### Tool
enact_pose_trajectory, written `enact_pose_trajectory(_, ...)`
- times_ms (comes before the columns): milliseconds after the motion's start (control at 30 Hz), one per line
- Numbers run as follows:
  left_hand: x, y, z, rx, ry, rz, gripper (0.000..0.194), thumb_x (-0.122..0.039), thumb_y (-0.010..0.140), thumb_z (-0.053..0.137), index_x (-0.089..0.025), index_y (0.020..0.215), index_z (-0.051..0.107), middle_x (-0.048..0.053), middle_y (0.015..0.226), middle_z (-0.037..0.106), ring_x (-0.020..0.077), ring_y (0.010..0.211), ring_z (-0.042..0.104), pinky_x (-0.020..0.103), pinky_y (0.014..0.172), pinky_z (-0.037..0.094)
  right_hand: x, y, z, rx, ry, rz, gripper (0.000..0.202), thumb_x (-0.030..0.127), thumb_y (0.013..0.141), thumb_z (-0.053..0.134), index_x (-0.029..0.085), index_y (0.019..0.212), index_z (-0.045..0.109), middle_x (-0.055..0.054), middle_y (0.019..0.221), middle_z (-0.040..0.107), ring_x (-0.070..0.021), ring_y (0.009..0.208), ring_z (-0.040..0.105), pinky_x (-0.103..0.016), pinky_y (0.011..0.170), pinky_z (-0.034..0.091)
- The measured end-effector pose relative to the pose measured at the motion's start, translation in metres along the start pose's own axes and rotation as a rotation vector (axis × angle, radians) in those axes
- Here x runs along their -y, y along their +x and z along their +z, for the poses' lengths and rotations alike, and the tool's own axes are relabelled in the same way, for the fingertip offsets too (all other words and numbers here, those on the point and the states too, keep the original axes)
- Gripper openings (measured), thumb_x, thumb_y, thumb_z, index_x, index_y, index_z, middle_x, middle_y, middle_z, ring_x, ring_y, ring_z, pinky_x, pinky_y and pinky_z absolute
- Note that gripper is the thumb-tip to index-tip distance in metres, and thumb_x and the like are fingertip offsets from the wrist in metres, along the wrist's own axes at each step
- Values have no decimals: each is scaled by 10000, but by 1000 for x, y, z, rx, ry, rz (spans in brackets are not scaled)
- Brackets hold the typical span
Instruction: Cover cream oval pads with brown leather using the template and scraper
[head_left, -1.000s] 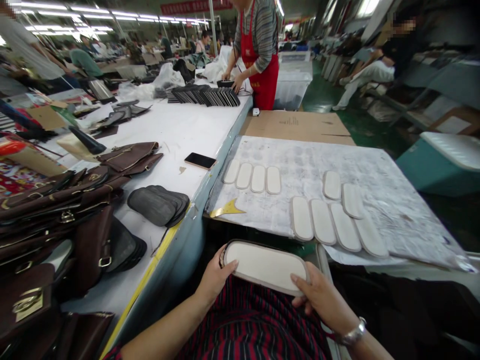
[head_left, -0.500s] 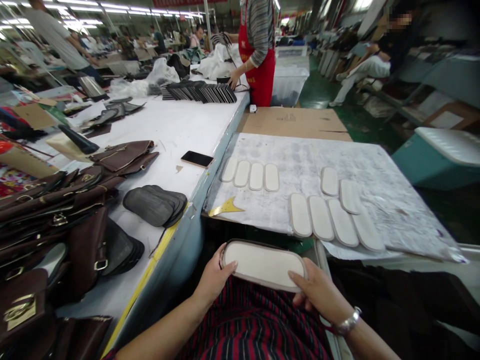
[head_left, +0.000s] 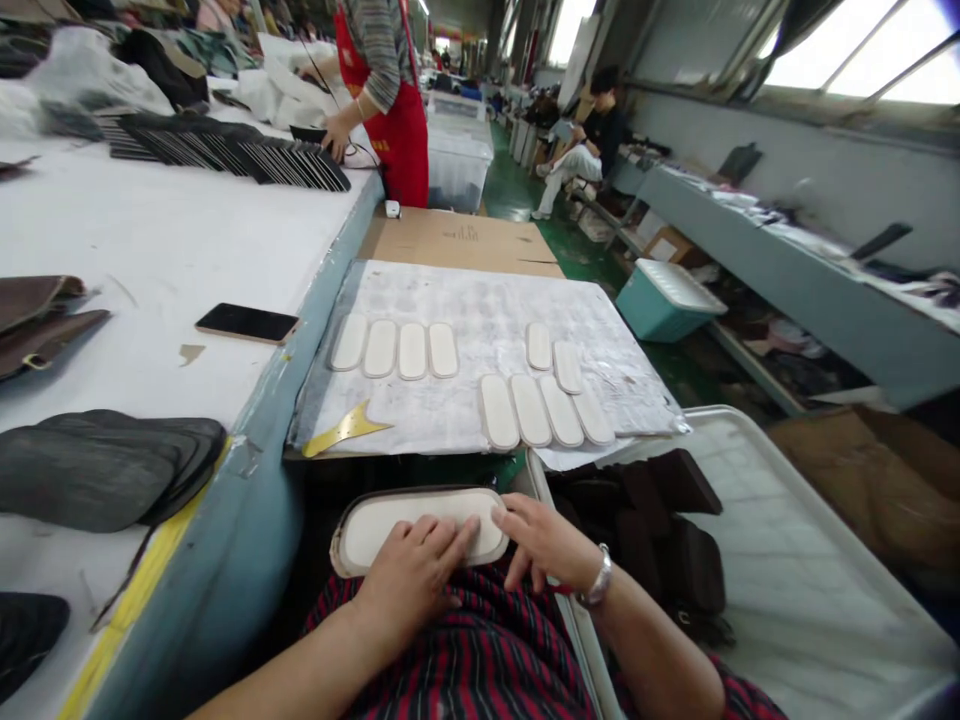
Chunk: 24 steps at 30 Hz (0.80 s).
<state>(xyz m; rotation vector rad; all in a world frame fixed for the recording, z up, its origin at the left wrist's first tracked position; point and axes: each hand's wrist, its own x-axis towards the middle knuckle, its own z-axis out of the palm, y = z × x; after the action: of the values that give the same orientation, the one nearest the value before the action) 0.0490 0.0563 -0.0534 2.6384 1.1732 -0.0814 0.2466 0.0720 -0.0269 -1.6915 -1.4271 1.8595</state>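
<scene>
Above the person's striped lap, a white oval piece [head_left: 382,515] lies under the left hand [head_left: 420,570], its fingers laid across the face, though whether they grip is unclear; the right hand [head_left: 544,545] grasps the far right end. Similar white ovals [head_left: 412,350] dot a paper-covered board [head_left: 480,290] beside a white table [head_left: 150,220]. Beyond, a red-aproned co-worker [head_left: 382,100] stands above green floor [head_left: 517,190].

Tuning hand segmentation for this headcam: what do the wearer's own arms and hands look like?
Left hand and right hand: no gloves. Visible forearms uncovered. A shiny silver-coloured band circles the right wrist; can't tell bracelet from watch. The right sleeve shows dark cloth with red stripes. Left sleeve out of frame. No cables seen on either arm.
</scene>
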Motion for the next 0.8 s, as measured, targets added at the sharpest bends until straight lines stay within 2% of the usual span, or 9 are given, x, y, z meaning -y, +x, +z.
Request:
enact_pose_trajectory(100,-3,3,-1,36,55,19,831,-516,653,646,-300,1351,249,80,1215,493,274,1020,434,415,781,383,1,-14,-9,-74,49,11,506,487,845,390,134,1204,340,-142,980,614,-129,437,621,-127,245,362)
enact_pose_trajectory(200,-7,4,1,49,92,-2,828,-513,652,649,-301,1350,257,88,1229,474,280,1028,415,405,759,381,-7,-20,-16,-199,71,-49,474,443,826,446,154,1193,366,-153,1117,565,-97,417,603,-133,246,375)
enact_pose_trajectory(300,-10,6,1,57,112,-16,776,-487,680,635,-291,1343,280,85,1222,475,275,1017,411,393,728,384,-17,-17,-25,-429,135,-117,381,400,816,460,167,1114,415,-118,1097,577,-90,443,607,-138,278,408)
enact_pose_trajectory(367,-11,7,1,57,124,-11,703,-441,724,605,-291,1337,294,74,1216,477,268,1008,413,389,713,385,-25,-12,-30,-492,191,-110,323,375,808,464,168,1054,436,-92,1032,597,-95,469,615,-137,293,418)
enact_pose_trajectory(500,-11,9,-1,19,159,-43,659,-363,744,598,-298,1332,307,71,1229,459,268,1014,403,393,714,377,-44,1,-24,-418,184,-16,236,396,802,467,161,824,477,12,696,585,-73,381,553,-129,268,384)
enact_pose_trajectory(600,-12,10,-1,-1,170,-53,703,-383,702,642,-293,1324,327,81,1212,467,272,1002,405,394,712,376,-57,9,-5,-265,123,58,321,464,799,469,167,678,451,54,487,502,-89,331,526,-134,252,365)
enact_pose_trajectory(700,-14,10,-2,-7,174,-55,751,-429,669,665,-282,1324,328,86,1216,464,274,997,408,399,722,376,-63,14,13,-117,142,133,343,477,781,500,168,641,445,49,425,498,-112,329,539,-146,255,370)
enact_pose_trajectory(800,-14,9,-4,3,171,-52,785,-482,644,668,-292,1324,326,83,1225,454,277,1013,402,399,743,372,-62,13,19,-23,270,178,303,417,793,480,151,649,482,35,425,524,-108,325,540,-142,264,369)
